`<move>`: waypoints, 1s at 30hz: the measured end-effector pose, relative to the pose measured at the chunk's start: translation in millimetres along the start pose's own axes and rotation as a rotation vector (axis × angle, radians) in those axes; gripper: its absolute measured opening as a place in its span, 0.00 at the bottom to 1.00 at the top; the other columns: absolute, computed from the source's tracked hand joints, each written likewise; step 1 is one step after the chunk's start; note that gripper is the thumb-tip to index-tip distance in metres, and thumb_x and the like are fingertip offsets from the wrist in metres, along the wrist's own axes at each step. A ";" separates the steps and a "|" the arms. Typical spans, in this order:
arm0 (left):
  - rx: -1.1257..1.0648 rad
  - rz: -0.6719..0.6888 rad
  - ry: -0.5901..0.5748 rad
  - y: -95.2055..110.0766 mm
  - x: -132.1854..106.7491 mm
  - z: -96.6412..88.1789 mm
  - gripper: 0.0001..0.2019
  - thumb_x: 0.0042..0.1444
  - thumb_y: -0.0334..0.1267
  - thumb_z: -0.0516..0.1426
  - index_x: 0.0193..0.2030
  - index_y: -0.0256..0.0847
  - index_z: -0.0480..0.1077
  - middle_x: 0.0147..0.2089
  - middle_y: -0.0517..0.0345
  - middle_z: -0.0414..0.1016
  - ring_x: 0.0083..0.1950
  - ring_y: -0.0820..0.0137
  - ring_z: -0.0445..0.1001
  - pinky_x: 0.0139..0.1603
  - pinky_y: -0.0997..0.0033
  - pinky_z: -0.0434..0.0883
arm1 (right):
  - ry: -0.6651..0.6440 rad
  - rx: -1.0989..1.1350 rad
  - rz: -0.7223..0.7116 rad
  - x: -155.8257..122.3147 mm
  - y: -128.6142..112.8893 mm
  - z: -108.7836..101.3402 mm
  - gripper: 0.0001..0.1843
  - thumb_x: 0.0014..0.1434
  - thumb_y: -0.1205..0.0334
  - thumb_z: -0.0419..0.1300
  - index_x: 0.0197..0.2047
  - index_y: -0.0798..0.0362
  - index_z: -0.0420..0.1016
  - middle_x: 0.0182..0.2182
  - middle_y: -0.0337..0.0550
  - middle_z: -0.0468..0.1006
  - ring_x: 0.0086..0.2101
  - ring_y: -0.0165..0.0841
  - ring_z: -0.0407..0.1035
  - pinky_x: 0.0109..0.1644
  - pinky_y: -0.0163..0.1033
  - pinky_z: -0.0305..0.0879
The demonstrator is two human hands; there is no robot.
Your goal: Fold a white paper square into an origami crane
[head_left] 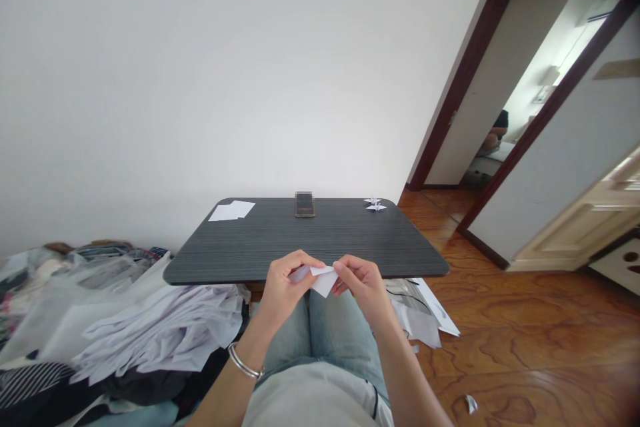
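Note:
Between my two hands is a small piece of folded white paper (324,282), held just over my lap at the near edge of the dark table (300,240). My left hand (290,278) pinches its left side between thumb and fingers. On the right side, my right hand (359,279) grips the paper near its upper corner with thumb and fingertips. A crease runs across the paper, and part of it is hidden behind the left fingers. Two folded paper cranes (376,207) sit at the table's far right. Flat white paper sheets (230,211) lie at its far left.
A phone (305,205) stands upright at the table's back middle. Piled clothes (165,327) lie on the left. Papers (425,313) rest below the table's right side, on the wooden floor (540,340). A person (495,133) is partly visible through the doorway.

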State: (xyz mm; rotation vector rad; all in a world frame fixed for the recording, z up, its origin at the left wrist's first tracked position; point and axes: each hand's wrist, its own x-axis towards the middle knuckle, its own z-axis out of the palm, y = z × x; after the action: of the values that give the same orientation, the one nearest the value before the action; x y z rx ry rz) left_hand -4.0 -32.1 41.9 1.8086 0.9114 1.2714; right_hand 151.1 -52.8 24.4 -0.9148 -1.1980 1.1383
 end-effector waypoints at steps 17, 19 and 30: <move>-0.028 -0.043 0.023 -1.7 -2.3 0.1 0.06 0.48 0.33 0.55 0.26 0.37 0.73 0.24 0.58 0.73 0.25 0.73 0.66 0.26 0.77 0.59 | -0.034 0.134 0.099 0.8 -2.7 1.2 0.21 0.51 0.45 0.58 0.23 0.56 0.70 0.14 0.39 0.72 0.16 0.27 0.67 0.18 0.28 0.64; -0.022 -0.029 0.019 -1.5 -2.4 0.1 0.06 0.49 0.33 0.55 0.26 0.37 0.73 0.24 0.58 0.73 0.25 0.73 0.67 0.26 0.77 0.60 | -0.029 0.107 0.096 0.8 -3.8 1.8 0.20 0.50 0.47 0.61 0.21 0.55 0.69 0.14 0.37 0.72 0.16 0.26 0.67 0.18 0.28 0.64; -0.032 -0.019 0.004 -3.4 -3.4 1.1 0.06 0.51 0.33 0.55 0.27 0.37 0.73 0.25 0.58 0.72 0.25 0.74 0.65 0.26 0.78 0.60 | -0.004 0.014 -0.007 0.3 -2.3 2.7 0.17 0.52 0.50 0.60 0.21 0.55 0.68 0.13 0.35 0.70 0.15 0.25 0.64 0.20 0.29 0.62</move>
State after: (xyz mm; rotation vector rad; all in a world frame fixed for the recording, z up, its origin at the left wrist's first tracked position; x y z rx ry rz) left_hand -4.3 -33.6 37.2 1.7694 0.9029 1.2712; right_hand 148.8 -53.0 27.1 -0.8981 -1.1941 1.1419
